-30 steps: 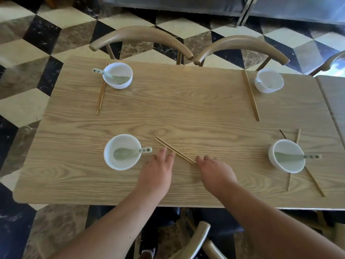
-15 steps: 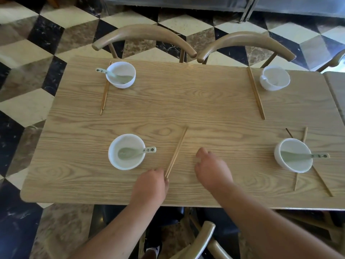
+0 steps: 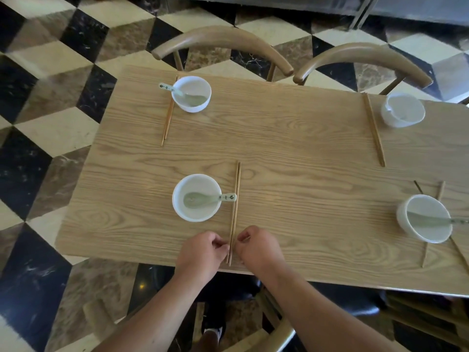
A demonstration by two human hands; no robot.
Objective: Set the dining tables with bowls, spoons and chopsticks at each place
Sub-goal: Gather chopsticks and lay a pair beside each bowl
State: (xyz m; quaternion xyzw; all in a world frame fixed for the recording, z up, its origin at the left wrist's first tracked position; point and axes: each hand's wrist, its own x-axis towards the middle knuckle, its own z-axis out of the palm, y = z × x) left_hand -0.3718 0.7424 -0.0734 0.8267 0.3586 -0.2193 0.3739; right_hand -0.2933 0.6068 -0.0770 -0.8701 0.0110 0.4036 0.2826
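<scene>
A pair of wooden chopsticks (image 3: 236,199) lies straight, pointing away from me, just right of the near-left white bowl (image 3: 196,214). A pale green spoon (image 3: 203,199) rests in that bowl, and its handle tip touches the chopsticks. My left hand (image 3: 200,252) and my right hand (image 3: 256,247) flank the chopsticks' near end at the table edge, fingers curled, pinching them from either side. The far-left bowl (image 3: 191,107) holds a spoon (image 3: 177,92), with chopsticks (image 3: 167,118) on its left.
The far-right bowl (image 3: 403,110) has chopsticks (image 3: 373,129) on its left. The near-right bowl (image 3: 425,235) holds a spoon and sits on crossed chopsticks (image 3: 441,193). Two chairs (image 3: 220,41) stand at the wooden table's (image 3: 304,161) far side. Another chair (image 3: 253,336) is below me.
The chopsticks swung from a slant to straight and now lie beside the near-left bowl. Both hands drew back to their near end and curled onto it.
</scene>
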